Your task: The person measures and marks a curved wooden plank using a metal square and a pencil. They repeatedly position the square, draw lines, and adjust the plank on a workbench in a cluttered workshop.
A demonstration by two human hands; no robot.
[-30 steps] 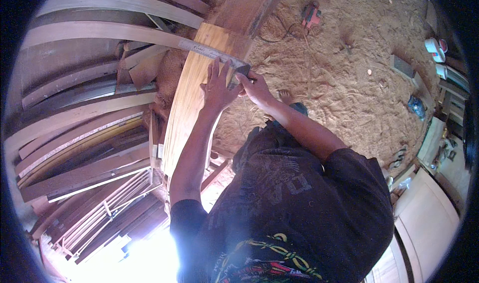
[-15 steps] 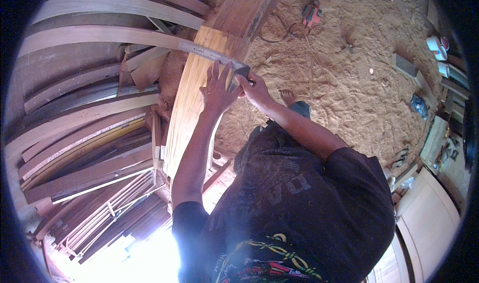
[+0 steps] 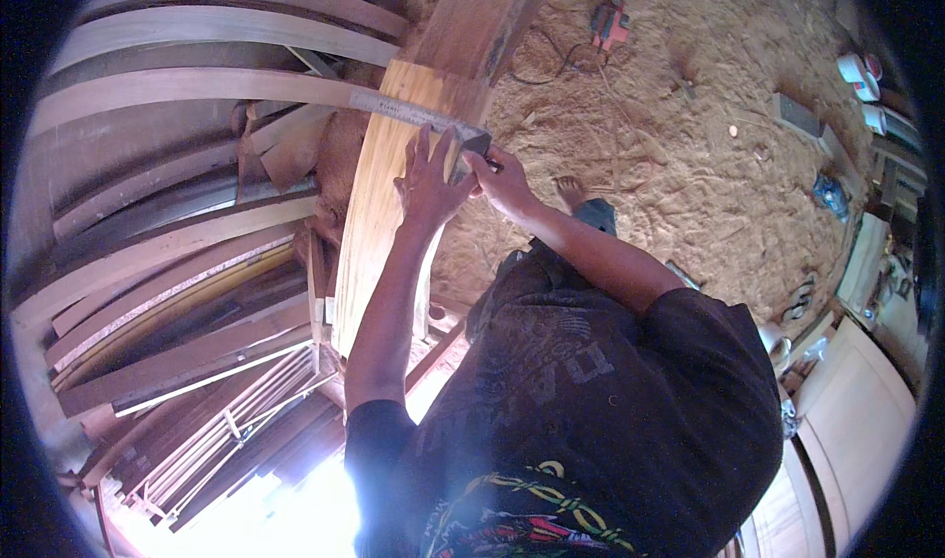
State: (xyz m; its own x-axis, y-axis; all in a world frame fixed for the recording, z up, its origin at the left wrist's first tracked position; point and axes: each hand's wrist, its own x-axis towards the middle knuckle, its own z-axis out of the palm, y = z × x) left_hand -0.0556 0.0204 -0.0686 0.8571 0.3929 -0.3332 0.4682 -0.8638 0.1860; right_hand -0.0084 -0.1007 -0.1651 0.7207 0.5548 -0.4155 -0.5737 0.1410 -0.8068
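A metal try square [image 3: 404, 111] lies across a pale, yellowish wooden beam [image 3: 379, 204], its dark stock [image 3: 477, 143] at the beam's right edge. My left hand [image 3: 433, 189] rests on the beam with fingers spread, their tips at the lower side of the blade. Just below the stock, my right hand [image 3: 508, 189] is closed in a pinch beside that edge. Something small and dark [image 3: 495, 166] shows between its fingers, too little to name. The two hands are close together, the right fingertips near my left thumb.
A darker brown timber [image 3: 482, 27] lies beyond the pale beam. Long boards [image 3: 207, 86] are stacked on the left. Sawdust covers the floor [image 3: 669, 164] on the right, with a red power tool [image 3: 610, 27] and its cord. White containers [image 3: 856, 74] and panels [image 3: 856, 391] line the far right.
The whole view has shifted slightly. Both hands and the try square keep nearly the same places on the beam.
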